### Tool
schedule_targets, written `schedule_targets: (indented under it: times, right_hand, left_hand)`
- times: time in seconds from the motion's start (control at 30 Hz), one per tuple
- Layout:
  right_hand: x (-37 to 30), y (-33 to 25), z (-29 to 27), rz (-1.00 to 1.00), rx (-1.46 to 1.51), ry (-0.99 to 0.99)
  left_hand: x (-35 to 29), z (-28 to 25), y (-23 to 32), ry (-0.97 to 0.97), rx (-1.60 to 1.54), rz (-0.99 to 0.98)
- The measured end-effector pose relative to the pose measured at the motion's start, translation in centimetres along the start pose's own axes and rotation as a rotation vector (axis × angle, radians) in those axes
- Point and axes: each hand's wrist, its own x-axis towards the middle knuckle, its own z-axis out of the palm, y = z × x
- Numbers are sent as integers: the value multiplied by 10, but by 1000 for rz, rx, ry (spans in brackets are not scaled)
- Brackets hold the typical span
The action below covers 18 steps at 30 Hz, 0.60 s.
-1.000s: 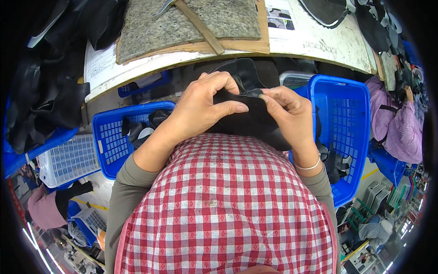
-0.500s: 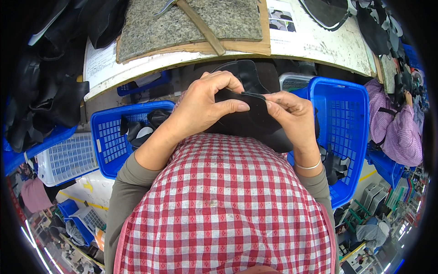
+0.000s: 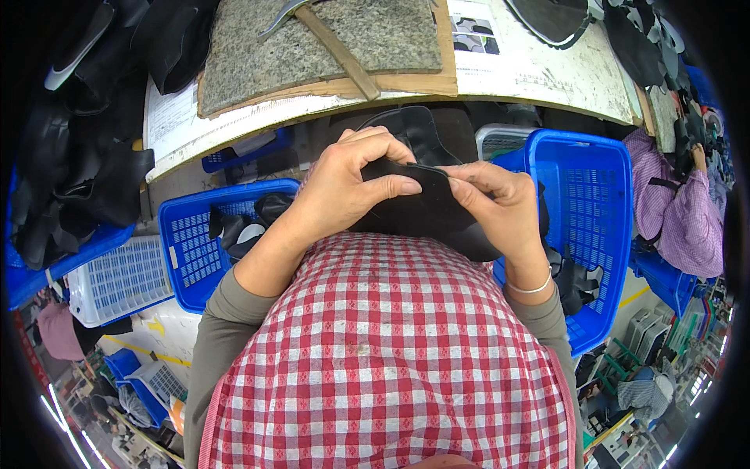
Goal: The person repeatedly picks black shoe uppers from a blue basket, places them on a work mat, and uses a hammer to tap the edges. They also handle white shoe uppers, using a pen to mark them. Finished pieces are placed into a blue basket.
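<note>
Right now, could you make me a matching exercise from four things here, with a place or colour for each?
1. Hammer
2. Black piece
3. Bracelet
4. Apron

A. Red and white checks
B. Lying across the stone slab
C. Around the right wrist
D. Held in the left hand and right hand

Pairs: 1-B, 2-D, 3-C, 4-A

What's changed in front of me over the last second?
Your right hand has moved slightly toward you, still pinching the black leather-like piece, whose upper edge looks flatter. At far left, a pink-clad co-worker has shifted farther left. Your left hand keeps its grip, and the hammer still lies on the stone slab.
</note>
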Motion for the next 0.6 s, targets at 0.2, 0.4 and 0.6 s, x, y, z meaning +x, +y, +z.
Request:
schedule_targets:
  times: [0.2, 0.4, 0.6]
  right_hand:
    - [-1, -6, 2, -104, -126, 46]
    - [-1, -11, -1, -100, -223, 46]
    - [2, -10, -2, -72, -169, -3]
  left_hand:
    - [0, 1, 0, 3, -2, 2]
    - [-1, 1, -1, 5, -5, 7]
    - [-1, 0, -1, -6, -6, 6]
